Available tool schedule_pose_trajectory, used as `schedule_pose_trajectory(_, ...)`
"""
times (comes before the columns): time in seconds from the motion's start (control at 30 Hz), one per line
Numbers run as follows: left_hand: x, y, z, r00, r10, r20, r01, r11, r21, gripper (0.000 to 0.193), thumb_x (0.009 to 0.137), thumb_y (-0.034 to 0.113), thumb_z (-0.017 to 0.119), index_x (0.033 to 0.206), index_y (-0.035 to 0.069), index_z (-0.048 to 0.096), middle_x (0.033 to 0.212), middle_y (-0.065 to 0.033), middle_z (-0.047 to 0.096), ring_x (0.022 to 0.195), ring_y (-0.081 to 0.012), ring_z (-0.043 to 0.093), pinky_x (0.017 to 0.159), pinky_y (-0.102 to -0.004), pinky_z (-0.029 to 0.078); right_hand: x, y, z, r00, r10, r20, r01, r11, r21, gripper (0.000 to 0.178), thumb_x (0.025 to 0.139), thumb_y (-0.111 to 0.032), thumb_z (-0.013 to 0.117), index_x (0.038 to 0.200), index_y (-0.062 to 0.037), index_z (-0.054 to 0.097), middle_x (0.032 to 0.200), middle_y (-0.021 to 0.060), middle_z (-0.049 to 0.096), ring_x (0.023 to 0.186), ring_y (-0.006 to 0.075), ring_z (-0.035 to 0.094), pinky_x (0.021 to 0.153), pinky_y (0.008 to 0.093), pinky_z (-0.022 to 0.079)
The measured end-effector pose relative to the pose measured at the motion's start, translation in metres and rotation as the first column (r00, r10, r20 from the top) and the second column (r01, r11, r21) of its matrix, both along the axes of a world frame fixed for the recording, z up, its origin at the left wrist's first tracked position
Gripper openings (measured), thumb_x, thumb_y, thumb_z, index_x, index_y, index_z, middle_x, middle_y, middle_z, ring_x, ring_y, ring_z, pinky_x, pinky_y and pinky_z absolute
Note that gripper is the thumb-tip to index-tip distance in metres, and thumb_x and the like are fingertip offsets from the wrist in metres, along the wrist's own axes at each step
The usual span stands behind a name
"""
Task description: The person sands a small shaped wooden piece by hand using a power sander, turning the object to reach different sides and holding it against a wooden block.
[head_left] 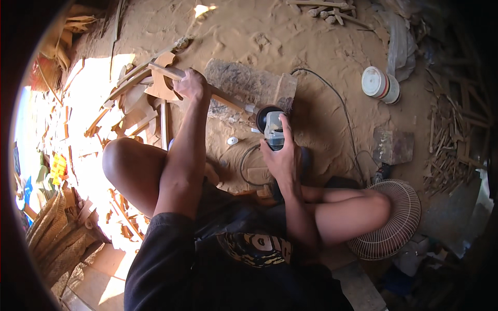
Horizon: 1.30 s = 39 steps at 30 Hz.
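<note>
My left hand (192,85) is closed around a long, narrow wooden strip (228,99), which slants down to the right across a thick, worn wooden block (241,78). In my right hand (282,155) is an angle grinder (274,130), gripped around its body, with the index finger stretched along it. Its round dark disc (263,115) meets the right end of the strip, or lies very close to it. A curved flat wooden piece (162,83) lies by the strip's far left end. Near the block, a small white round object (232,140) rests on the sand.
A dark cable (337,93) curves over the sandy ground to the right. Beyond it stand a white tub (381,85) and a dark block (394,146). A wire-caged fan (389,220) sits by my right knee. Wood offcuts (140,111) pile up at left, with more sticks (448,166) at right.
</note>
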State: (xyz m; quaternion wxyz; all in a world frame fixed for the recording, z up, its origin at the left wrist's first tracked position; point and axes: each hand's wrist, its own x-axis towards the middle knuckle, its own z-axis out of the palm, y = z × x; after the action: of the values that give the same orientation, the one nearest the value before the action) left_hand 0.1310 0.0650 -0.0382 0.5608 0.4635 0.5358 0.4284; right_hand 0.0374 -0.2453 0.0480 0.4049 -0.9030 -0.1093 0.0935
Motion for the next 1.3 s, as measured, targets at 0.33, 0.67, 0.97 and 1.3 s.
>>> schedule_pose_trajectory(0.33, 0.012, -0.011, 0.006, 0.997, 0.000, -0.073, 0.005, 0.998, 0.067, 0.014, 0.092, 0.010, 0.066, 0.095, 0.002, 0.056, 0.079, -0.0079, 0.063, 0.068, -0.0209, 0.063, 0.066, -0.0395, 0.052, 0.005, -0.010, -0.001, 0.998, -0.051, -0.027, 0.050, 0.998, -0.032, 0.086, 0.087, -0.025, 0.084, 0.164, -0.0163, 0.047, 0.136, 0.0280, 0.072, 0.114, 0.0475, 0.073, 0.095, 0.0528, 0.060)
schedule_pose_trajectory(0.67, -0.018, -0.026, -0.029, 0.808, -0.532, 0.255, 0.589, 0.754, -0.291, 0.067, 0.093, 0.015, 0.080, 0.146, 0.000, 0.041, 0.110, -0.0156, 0.068, 0.087, -0.0244, 0.070, 0.073, -0.0412, 0.060, 0.011, -0.034, 0.016, 0.968, -0.251, -0.030, 0.246, 0.905, 0.347, 0.084, 0.086, -0.012, 0.089, 0.160, -0.0046, 0.050, 0.144, 0.0182, 0.067, 0.125, 0.0258, 0.068, 0.108, 0.0407, 0.055)
schedule_pose_trajectory(0.97, -0.043, -0.005, -0.036, 0.535, -0.217, 0.817, 0.792, 0.466, -0.394, 0.045, 0.113, 0.048, 0.059, 0.126, 0.005, 0.062, 0.099, -0.0074, 0.070, 0.069, -0.0175, 0.065, 0.064, -0.0328, 0.059, 0.011, -0.030, 0.019, 0.964, -0.264, 0.021, 0.229, 0.869, 0.438, 0.083, 0.088, -0.010, 0.089, 0.159, -0.0015, 0.048, 0.143, 0.0172, 0.062, 0.122, 0.0240, 0.065, 0.105, 0.0391, 0.055)
schedule_pose_trajectory(1.3, -0.036, 0.026, -0.016, 0.324, 0.246, 0.913, 0.932, 0.084, -0.353, 0.045, 0.113, 0.033, 0.053, 0.070, 0.023, 0.044, 0.060, 0.0085, 0.041, 0.053, -0.0076, 0.046, 0.052, -0.0296, 0.048, -0.005, -0.022, 0.072, 0.984, -0.177, 0.015, 0.146, 0.853, 0.501, 0.085, 0.088, -0.017, 0.089, 0.160, -0.0017, 0.047, 0.152, 0.0209, 0.060, 0.136, 0.0300, 0.061, 0.115, 0.0432, 0.049)
